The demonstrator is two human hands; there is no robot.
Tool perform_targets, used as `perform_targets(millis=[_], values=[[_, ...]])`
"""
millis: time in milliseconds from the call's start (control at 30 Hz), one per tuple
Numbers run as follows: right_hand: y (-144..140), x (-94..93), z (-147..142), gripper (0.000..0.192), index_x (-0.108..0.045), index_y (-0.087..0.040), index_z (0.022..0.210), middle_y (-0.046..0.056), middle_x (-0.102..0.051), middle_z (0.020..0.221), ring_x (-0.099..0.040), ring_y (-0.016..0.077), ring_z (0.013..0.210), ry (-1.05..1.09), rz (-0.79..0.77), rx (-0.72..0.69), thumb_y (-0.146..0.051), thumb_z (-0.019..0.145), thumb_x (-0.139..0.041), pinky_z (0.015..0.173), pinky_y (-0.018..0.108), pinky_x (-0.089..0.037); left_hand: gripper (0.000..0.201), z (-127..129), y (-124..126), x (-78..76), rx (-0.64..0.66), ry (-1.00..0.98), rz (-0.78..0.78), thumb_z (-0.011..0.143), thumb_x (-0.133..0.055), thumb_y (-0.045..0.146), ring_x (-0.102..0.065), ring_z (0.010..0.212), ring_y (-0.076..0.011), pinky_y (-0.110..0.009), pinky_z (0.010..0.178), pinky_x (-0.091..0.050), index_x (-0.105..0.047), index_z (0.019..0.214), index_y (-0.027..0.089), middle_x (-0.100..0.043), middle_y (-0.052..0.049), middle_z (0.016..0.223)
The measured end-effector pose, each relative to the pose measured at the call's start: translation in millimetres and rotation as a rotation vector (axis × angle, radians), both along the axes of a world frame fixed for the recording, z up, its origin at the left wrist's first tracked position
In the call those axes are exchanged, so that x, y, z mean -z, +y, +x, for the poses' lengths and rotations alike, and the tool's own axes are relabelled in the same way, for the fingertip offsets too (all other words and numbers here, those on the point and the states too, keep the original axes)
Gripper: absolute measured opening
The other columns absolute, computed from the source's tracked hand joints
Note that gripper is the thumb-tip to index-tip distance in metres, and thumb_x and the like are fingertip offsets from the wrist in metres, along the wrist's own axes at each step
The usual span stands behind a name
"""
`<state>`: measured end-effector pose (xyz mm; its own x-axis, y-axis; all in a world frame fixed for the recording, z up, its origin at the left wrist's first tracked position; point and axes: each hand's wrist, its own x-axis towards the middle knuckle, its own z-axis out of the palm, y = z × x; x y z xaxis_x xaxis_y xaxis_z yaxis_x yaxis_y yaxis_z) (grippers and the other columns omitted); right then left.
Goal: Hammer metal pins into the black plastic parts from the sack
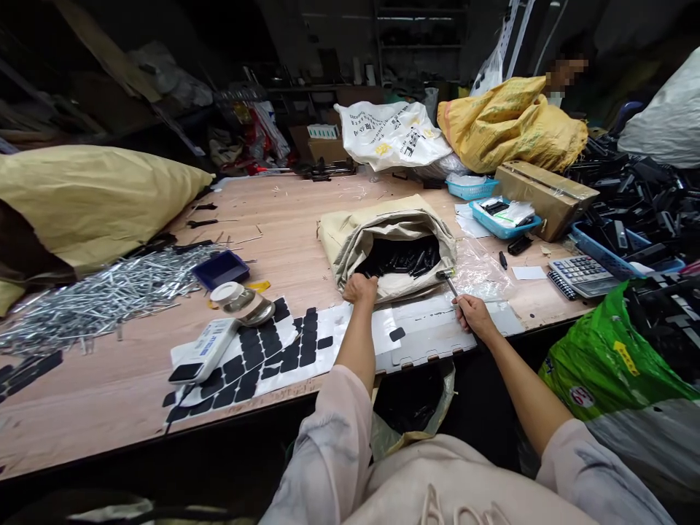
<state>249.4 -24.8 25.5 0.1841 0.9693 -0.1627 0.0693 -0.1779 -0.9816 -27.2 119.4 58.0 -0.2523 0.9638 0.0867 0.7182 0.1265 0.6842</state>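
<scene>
A beige sack (pixel 339 233) lies on its side on the table, its mouth facing me. Inside it are many small black plastic parts (pixel 402 255). My left hand (pixel 361 289) is closed on the near left rim of the sack's mouth. In my right hand (pixel 473 316) is a thin metal rod (pixel 451 286) with a small dark and shiny head at its far end. That head is at the right edge of the sack's mouth; whether it touches the cloth I cannot tell. A dark handle end shows below my right fingers.
Black square pads (pixel 267 343) on white sheets, a white device (pixel 205 350), a jar (pixel 243 302) and a blue tray (pixel 220 270) lie left, near a pile of metal rods (pixel 125 288). Rightward are blue baskets (pixel 506 222), a calculator (pixel 584 273) and a green sack (pixel 612 357).
</scene>
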Motion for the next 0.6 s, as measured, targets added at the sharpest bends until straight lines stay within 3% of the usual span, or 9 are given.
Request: perform_targets(millis=[67, 133, 200, 300, 333, 400, 600], values=[[0, 0.7, 0, 0.030, -0.062, -0.020, 0.090, -0.006, -0.055, 0.057, -0.042, 0.0080, 0.035, 0.005, 0.001, -0.002, -0.050, 0.087, -0.059, 0.029, 0.019, -0.032, 0.022, 2, -12, -7.8, -0.160, -0.025, -0.068, 0.083, -0.075, 0.030, -0.054, 0.085, -0.0222, -0.039, 0.078, -0.039, -0.060, 0.073, 0.017, -0.061, -0.006, 0.074], [0, 0.9, 0, 0.030, -0.062, -0.019, 0.090, -0.006, -0.055, 0.057, -0.042, 0.0078, 0.035, 0.005, 0.007, -0.003, -0.049, 0.087, -0.059, 0.029, 0.019, -0.032, 0.019, 5, -30, -13.8, -0.162, -0.046, -0.041, 0.085, -0.072, 0.036, -0.055, 0.084, -0.0210, -0.036, 0.079, -0.041, -0.067, 0.084, 0.017, -0.064, -0.004, 0.081], [0, 0.1, 0, 0.030, -0.062, -0.019, 0.089, -0.005, -0.055, 0.057, -0.042, 0.0076, 0.035, 0.001, 0.010, 0.000, -0.049, 0.086, -0.060, 0.029, 0.019, -0.032, 0.017, 10, -53, -14.9, 0.000, -0.026, 0.056, 0.085, -0.070, 0.037, -0.057, 0.083, -0.0185, -0.032, 0.077, -0.042, -0.069, 0.089, 0.020, -0.064, -0.002, 0.085], [-1, -2.1, 0, 0.031, -0.062, -0.019, 0.088, -0.005, -0.055, 0.056, -0.041, 0.0076, 0.035, -0.002, 0.008, 0.003, -0.050, 0.086, -0.061, 0.029, 0.019, -0.031, 0.012, 20, -89, -6.2, 0.439, 0.092, 0.159, 0.081, -0.075, 0.032, -0.058, 0.087, -0.0180, -0.029, 0.075, -0.043, -0.070, 0.085, 0.021, -0.064, -0.001, 0.089], [-1, -2.7, 0, 0.032, -0.062, -0.018, 0.088, -0.005, -0.055, 0.056, -0.041, 0.0076, 0.035, -0.004, 0.009, 0.006, -0.050, 0.086, -0.061, 0.029, 0.019, -0.031, 0.010, 23, -99, -1.0, 0.569, 0.141, 0.154, 0.080, -0.075, 0.030, -0.058, 0.089, -0.0188, -0.029, 0.074, -0.043, -0.070, 0.082, 0.021, -0.065, -0.002, 0.090], [-1, -3.6, 0, 0.032, -0.062, -0.018, 0.088, -0.005, -0.055, 0.057, -0.041, 0.0076, 0.035, -0.010, 0.008, 0.011, -0.050, 0.086, -0.061, 0.029, 0.019, -0.031, 0.009, 30, -112, 11.3, 0.692, 0.202, 0.103, 0.081, -0.075, 0.029, -0.056, 0.090, -0.0201, -0.030, 0.074, -0.043, -0.071, 0.082, 0.022, -0.065, -0.003, 0.090], [-3, -4.2, -2, 0.035, -0.064, -0.019, 0.091, -0.005, -0.056, 0.059, -0.042, 0.0081, 0.037, -0.038, 0.004, 0.011, -0.053, 0.085, -0.061, 0.030, 0.019, -0.033, 0.018, 40, -111, 43.3, 0.568, 0.123, 0.100, 0.086, -0.075, 0.034, -0.055, 0.089, -0.0195, -0.032, 0.081, -0.044, -0.078, 0.101, 0.025, -0.064, -0.003, 0.088]])
